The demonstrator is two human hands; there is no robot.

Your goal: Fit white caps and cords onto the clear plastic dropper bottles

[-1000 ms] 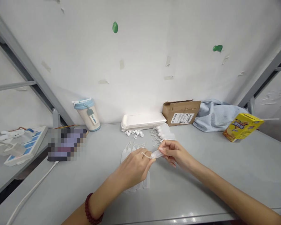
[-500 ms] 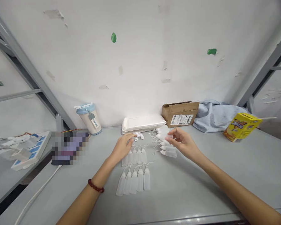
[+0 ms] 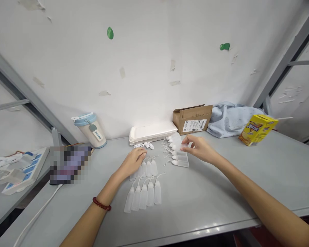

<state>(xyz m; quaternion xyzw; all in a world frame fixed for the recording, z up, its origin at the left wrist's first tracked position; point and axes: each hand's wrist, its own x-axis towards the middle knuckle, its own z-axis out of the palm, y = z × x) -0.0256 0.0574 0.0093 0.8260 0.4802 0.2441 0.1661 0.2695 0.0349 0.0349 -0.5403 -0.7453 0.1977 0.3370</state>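
My right hand (image 3: 199, 148) pinches the base end of a small translucent squeeze bottle (image 3: 179, 147) within a loose stack. More of these bottles (image 3: 180, 163), with thin white tethers, lie below it, pointing left. My left hand (image 3: 131, 163) hovers at the upper left of a row of bottles (image 3: 148, 168) and partly covers it. Its fingers are bent together close to the tethers; what they hold, if anything, is hidden. Small white caps (image 3: 148, 146) lie just beyond these fingertips. Nearer to me is another row of bottles (image 3: 143, 198), tethers pointing away.
Behind the caps sits a white flat box (image 3: 153, 132), with a cardboard box (image 3: 192, 121) beside it. A blue-grey cloth (image 3: 228, 120) and a yellow carton (image 3: 257, 130) stand right. On the left are a tumbler (image 3: 91, 132), a phone (image 3: 73, 164) and a power strip (image 3: 28, 173).
The view has shifted, so the scene sits slightly further left. My right hand stays on the bottle at the stack. My left fingers have drawn a little nearer to me, away from the caps.
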